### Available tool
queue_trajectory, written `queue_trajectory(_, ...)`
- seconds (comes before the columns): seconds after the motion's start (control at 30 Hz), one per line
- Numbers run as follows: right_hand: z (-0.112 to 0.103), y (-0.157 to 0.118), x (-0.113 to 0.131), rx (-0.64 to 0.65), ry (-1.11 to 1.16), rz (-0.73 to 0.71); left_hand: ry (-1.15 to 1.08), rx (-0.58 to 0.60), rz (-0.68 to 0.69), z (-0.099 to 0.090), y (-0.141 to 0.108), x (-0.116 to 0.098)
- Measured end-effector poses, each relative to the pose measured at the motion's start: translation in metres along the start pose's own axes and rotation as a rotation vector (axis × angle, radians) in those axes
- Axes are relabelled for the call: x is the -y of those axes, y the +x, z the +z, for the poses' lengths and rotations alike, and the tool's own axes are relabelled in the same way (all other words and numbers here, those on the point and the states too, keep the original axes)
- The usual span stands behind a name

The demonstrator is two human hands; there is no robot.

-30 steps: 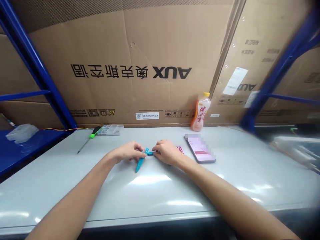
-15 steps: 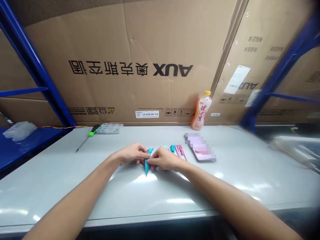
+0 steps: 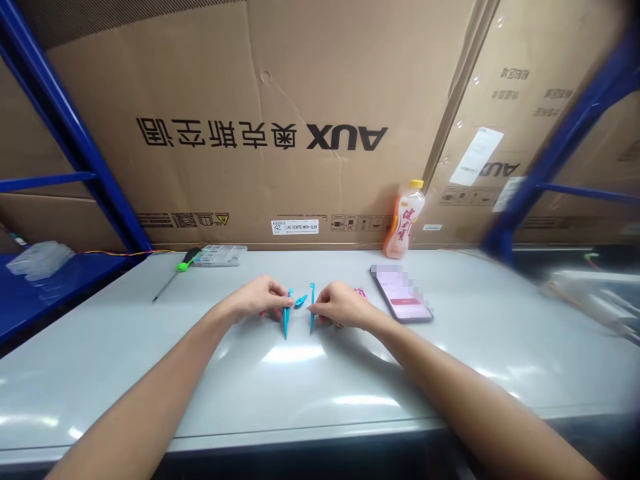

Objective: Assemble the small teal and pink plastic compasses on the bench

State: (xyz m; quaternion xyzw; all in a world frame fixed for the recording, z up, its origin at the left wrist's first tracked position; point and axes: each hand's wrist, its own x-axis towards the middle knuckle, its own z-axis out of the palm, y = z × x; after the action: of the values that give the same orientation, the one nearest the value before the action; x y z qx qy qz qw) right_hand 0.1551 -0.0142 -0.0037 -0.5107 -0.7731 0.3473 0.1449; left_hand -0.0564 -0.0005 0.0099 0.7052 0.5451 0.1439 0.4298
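Between the thumb and fingers of my left hand (image 3: 263, 298) is a slim blue plastic piece (image 3: 286, 323), its pointed end toward me. My right hand (image 3: 343, 305) pinches a second slim blue piece (image 3: 312, 323), also pointing toward me. The two pieces are held apart, roughly side by side. A small, short blue part (image 3: 301, 301) lies on the table between them. Just beyond my right hand, a bit of a pink plastic item (image 3: 360, 292) shows; my hand covers the rest. Something small and pale under my right fingers is mostly hidden.
A phone (image 3: 403, 293) lies right of my hands, with a drink bottle (image 3: 404, 220) behind it. A screwdriver (image 3: 177, 272) and a clear plastic case (image 3: 223, 255) lie back left. Large cardboard boxes (image 3: 225, 180) rise behind the grey table (image 3: 240, 393), between blue rack posts.
The blue item that both hands held together is now in separate pieces, one in each hand. My hands have moved apart, and a small blue part shows between them. The phone screen has changed.
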Motion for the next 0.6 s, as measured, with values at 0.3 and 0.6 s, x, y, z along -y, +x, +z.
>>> queue_trajectory(0.3,0.008,0.000,0.008,-0.171,-0.528,0.086,0.176,-0.123,0.007,0.005,0.014,0.017)
queue_trajectory(0.6,0.006,0.000,0.009,-0.226,-0.603,0.029,0.165,-0.102,0.062,0.014,0.013,0.008)
